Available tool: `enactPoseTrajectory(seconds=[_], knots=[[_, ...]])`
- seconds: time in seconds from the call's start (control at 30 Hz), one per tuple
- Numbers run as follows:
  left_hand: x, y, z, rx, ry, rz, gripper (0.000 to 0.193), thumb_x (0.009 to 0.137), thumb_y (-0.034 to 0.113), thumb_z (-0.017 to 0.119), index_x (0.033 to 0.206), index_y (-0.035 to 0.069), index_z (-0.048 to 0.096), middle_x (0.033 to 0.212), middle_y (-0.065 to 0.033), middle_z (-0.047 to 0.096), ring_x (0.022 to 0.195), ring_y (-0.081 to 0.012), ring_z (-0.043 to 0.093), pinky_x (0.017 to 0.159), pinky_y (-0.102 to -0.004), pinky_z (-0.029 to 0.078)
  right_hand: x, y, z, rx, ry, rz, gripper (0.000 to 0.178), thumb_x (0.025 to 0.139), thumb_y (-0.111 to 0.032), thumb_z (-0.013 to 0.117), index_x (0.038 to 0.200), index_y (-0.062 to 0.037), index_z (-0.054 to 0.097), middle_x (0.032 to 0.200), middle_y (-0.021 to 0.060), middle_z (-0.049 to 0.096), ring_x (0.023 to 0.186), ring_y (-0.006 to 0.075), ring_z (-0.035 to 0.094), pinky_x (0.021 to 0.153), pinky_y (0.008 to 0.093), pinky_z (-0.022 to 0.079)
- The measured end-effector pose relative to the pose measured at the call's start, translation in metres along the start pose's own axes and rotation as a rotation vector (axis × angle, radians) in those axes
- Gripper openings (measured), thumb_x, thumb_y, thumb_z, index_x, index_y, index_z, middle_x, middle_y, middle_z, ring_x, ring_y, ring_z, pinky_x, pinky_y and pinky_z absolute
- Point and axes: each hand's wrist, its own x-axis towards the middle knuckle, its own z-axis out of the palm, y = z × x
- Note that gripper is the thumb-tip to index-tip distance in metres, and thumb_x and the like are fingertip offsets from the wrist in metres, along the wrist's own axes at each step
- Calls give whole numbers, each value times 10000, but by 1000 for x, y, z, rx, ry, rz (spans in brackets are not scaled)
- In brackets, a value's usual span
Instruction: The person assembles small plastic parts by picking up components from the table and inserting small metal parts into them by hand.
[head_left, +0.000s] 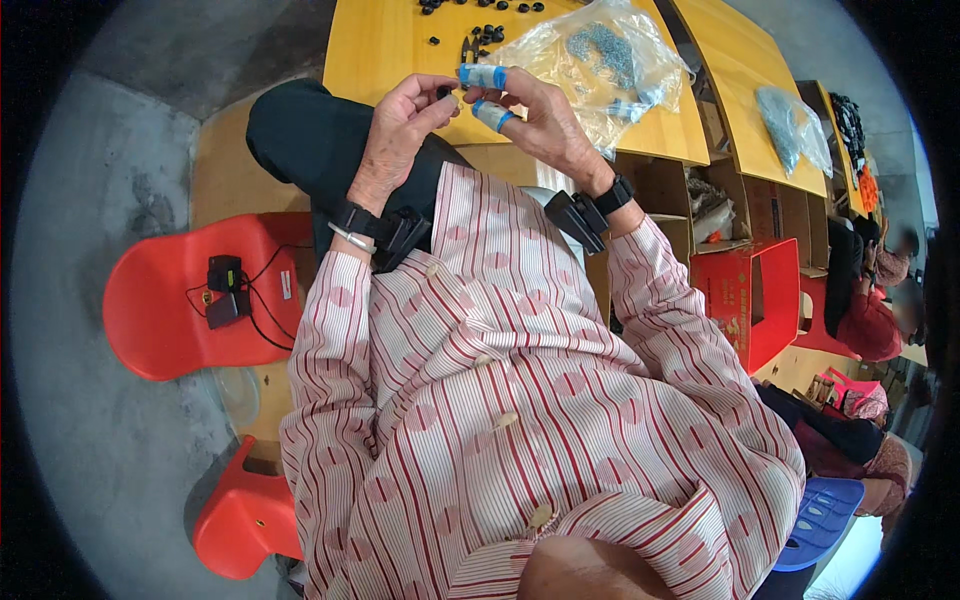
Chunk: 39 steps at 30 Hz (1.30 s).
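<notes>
My left hand (400,125) pinches a small round black piece (444,92) between thumb and fingers, just off the near edge of the yellow table (385,45). Close beside it is my right hand (545,120), blue-and-white tape wrapped round two of its fingers. Its fingers are curled toward the piece; whatever lies between them is too small to make out. Beyond the hands, dark snips (470,48) lie on the table. Several loose black pieces (490,34) like the held one are scattered there. A clear plastic bag (550,55) with small grey parts rests to the right.
Another bag of grey parts (785,125) sits on the table farther right. A red box (745,300) stands below the tabletop at right. On the left are a red chair (160,300) with black devices (228,290) and a second red chair (235,525). Other people (870,325) sit at far right.
</notes>
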Motion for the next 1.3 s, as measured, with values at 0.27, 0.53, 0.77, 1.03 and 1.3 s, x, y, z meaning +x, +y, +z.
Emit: enactPoseTrajectory(seconds=[0.27, 0.53, 0.77, 1.03, 1.3], knots=[[0, 0, 1, -34, -19, -9, 255, 849, 84, 592, 1083, -1, 539, 902, -42, 598, 827, -85, 566, 743, -200, 450, 0, -3, 5, -98, 19, -22, 350, 772, -69, 644, 1113, -90, 570, 878, 82, 598, 793, 203, 611, 694, 299, 520], [0, 1, 3, -15, -40, -9, 269, 847, 85, 596, 1090, -12, 538, 945, -49, 600, 847, -92, 568, 765, -204, 457, -3, -2, 7, -94, 39, 24, 363, 769, -62, 640, 1123, -97, 568, 869, 79, 595, 763, 185, 603, 686, 287, 521], [-2, 3, 5, 130, 20, 10, 247, 841, 76, 601, 1066, -17, 559, 938, -36, 598, 840, -70, 550, 763, -197, 445, 0, 4, -3, -168, 29, 3, 387, 776, -69, 629, 1155, -90, 558, 870, 72, 613, 734, 182, 596, 685, 278, 516], [-1, 1, 10, 479, 24, 11, 224, 827, 52, 606, 1034, -25, 566, 912, -31, 611, 824, -76, 562, 764, -214, 459, 12, 2, -11, -333, -12, -116, 241, 742, -50, 633, 974, -33, 570, 836, 103, 597, 766, 260, 591, 664, 335, 505], [-1, 1, 11, 546, 57, 20, 209, 821, 74, 624, 1007, -11, 578, 865, -31, 615, 791, -86, 572, 746, -229, 469, 16, -5, -9, -484, -73, -223, 210, 688, -44, 618, 878, -33, 529, 811, 94, 569, 791, 280, 545, 664, 368, 481]])
